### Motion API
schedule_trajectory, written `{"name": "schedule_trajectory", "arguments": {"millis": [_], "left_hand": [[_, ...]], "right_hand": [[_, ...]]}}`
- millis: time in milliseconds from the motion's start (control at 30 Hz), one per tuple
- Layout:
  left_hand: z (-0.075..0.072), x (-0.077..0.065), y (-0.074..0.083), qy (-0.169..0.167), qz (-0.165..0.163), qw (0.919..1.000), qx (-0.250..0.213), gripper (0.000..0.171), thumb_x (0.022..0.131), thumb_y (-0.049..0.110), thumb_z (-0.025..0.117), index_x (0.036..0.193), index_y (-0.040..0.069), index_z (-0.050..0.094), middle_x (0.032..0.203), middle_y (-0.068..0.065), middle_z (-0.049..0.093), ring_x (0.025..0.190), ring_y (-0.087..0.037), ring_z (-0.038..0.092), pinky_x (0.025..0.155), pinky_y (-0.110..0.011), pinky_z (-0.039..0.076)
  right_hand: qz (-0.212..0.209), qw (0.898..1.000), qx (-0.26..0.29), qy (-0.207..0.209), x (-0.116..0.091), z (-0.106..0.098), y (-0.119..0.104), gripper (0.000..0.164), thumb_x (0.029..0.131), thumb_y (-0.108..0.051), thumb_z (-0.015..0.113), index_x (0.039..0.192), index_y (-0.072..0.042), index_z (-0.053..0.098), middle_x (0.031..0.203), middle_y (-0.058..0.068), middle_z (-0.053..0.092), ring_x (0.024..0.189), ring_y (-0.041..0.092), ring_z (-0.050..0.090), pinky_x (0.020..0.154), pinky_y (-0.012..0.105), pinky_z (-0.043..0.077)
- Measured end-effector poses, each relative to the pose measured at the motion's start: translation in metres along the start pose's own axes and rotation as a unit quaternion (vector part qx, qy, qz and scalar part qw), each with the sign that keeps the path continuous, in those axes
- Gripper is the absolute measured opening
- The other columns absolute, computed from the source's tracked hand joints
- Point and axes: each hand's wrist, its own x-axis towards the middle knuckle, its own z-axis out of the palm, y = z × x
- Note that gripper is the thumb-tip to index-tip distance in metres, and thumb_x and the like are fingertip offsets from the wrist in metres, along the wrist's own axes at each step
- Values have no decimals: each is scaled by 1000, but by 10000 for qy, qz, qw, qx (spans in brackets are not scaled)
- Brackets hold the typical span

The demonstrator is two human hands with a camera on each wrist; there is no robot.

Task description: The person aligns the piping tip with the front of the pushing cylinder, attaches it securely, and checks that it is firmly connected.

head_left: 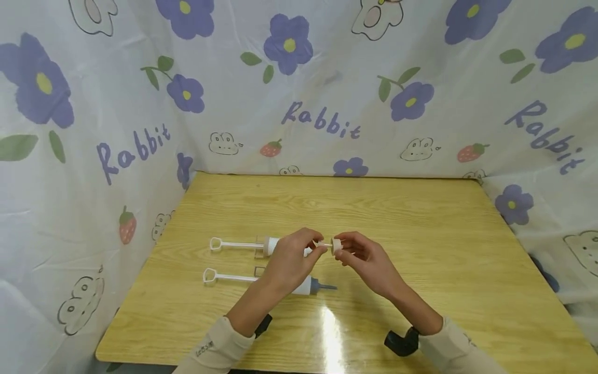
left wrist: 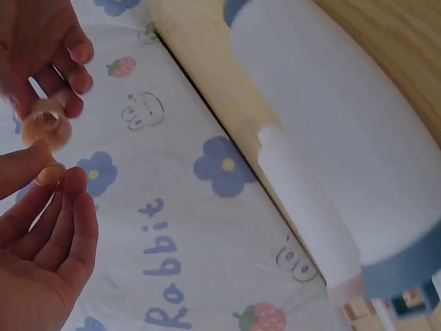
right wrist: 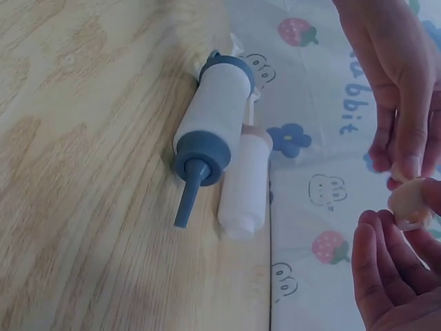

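Note:
Above the table, my left hand pinches a small beige nozzle-like piece between thumb and fingertips. Facing it, my right hand holds a beige ring-shaped cap by its edge. Cap and nozzle piece are close together and roughly in line. Under my left hand lies a white syringe-like tube with a beige collar and a white plunger rod. Nearer to me lies a second white tube with blue-grey ends and a thin blue-grey nozzle. My left hand and forearm partly hide both tubes in the head view.
Both tubes rest on a wood-grain table, their looped white plunger handles pointing left. A white curtain printed with flowers and rabbits surrounds the table's back and sides. Black straps with dark mounts sit at the wrists.

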Motion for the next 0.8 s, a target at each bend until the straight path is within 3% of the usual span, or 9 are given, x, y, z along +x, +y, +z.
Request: {"name": "schedule_trajectory", "arguments": {"millis": [233,400,567,667,733,800], "left_hand": [[0,-4,-1,-222,-347,9939,-1025,23,96,10,73,119,8,71,107,-4,72,96,-18,73,85,-34,60],[-5,-3,-2,-562,-529,9876,-1369,31,102,6,63,133,9,64,113,-7,77,106,-24,74,90,-42,60],[-8,-1,-5,-846,-654,9819,-1567,30,104,8,60,133,14,64,117,-5,76,109,-22,72,89,-39,58],[-9,4,-10,-781,-481,9830,-1593,27,104,9,61,130,14,66,117,-3,76,108,-18,72,89,-36,59],[-11,11,-17,-759,-354,9858,-1458,26,103,8,62,129,12,68,117,-3,75,107,-18,71,88,-37,60],[-16,20,-26,-878,-350,9907,-976,27,102,10,65,129,11,69,122,-5,74,110,-21,70,89,-40,60]], "right_hand": [[55,9999,123,-25,4,12,-4,36,104,-28,65,136,-14,61,123,10,70,103,20,72,90,33,60],[121,9998,159,-40,9,16,-7,35,103,-30,65,135,-15,62,126,9,70,115,28,70,97,31,58],[281,9995,119,63,10,15,-6,36,103,-30,65,136,-15,62,129,9,70,119,26,69,98,29,57],[333,9991,149,199,10,12,-5,36,103,-30,65,135,-15,63,122,9,72,114,22,70,98,27,56],[381,9986,161,317,10,9,-5,35,103,-30,66,134,-15,63,119,9,72,111,18,70,97,25,56],[449,9979,191,433,10,6,-5,35,103,-29,66,134,-15,63,117,9,71,110,18,70,95,23,55]]}}
